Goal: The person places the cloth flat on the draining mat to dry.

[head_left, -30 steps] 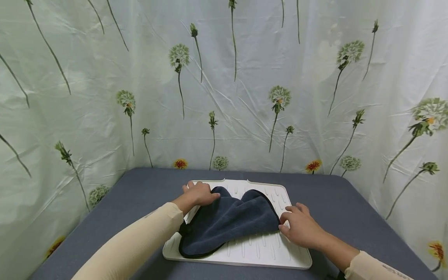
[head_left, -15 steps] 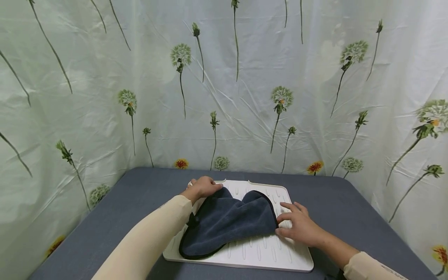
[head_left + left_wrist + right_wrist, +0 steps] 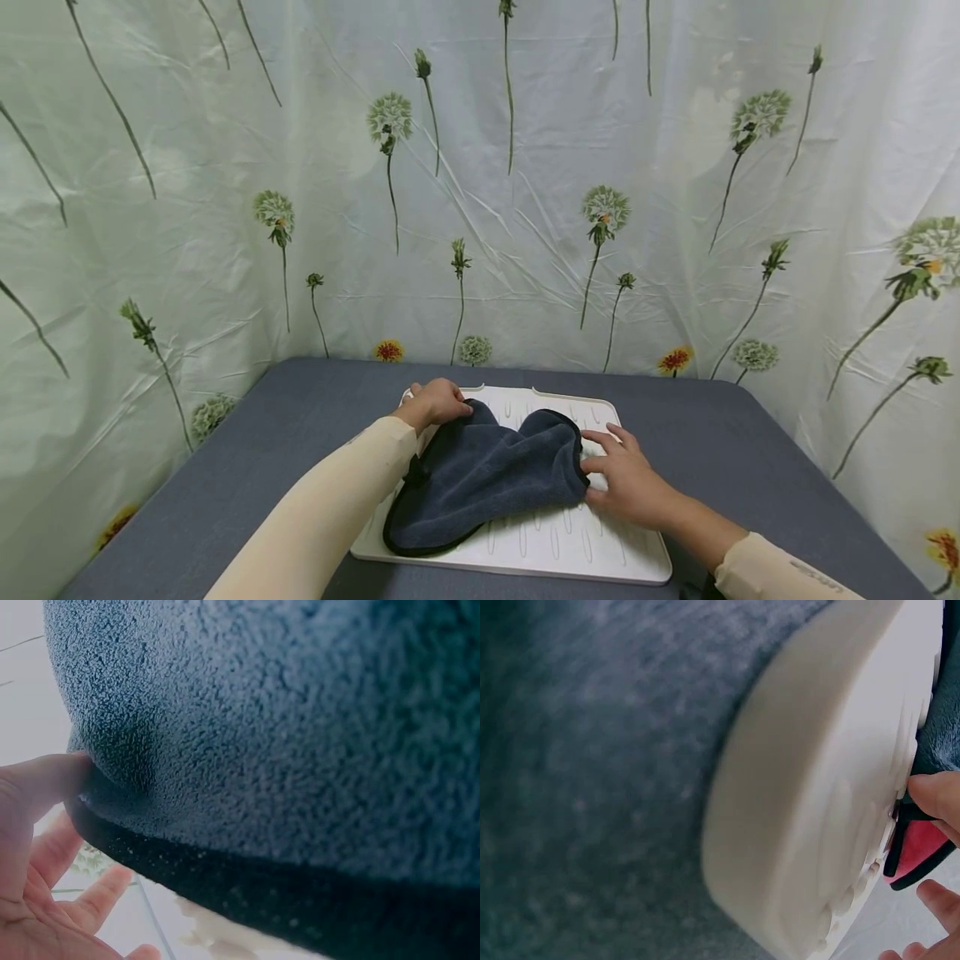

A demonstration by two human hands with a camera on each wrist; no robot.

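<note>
A dark blue plush cloth [image 3: 495, 467] with black edging lies rumpled on a white ridged tray [image 3: 540, 552]. My left hand [image 3: 437, 402] pinches the cloth's far left corner; in the left wrist view the thumb [image 3: 52, 778] presses on the cloth [image 3: 285, 735] near its black border, with the other fingers spread below. At the cloth's right edge is my right hand [image 3: 628, 479], its thumb and a finger pinching the edging, other fingers extended. The right wrist view shows a red underside [image 3: 924, 844] where the edge turns up beside the tray [image 3: 795, 787].
A dark grey-blue padded table [image 3: 285, 433] lies under the tray and extends on both sides. Behind it hangs a pale curtain [image 3: 525, 250] printed with dandelions and other flowers.
My right hand has shifted left, pushing in the cloth's right edge. My left hand moved slightly right and back, then a little left, and now pinches the far left corner.
</note>
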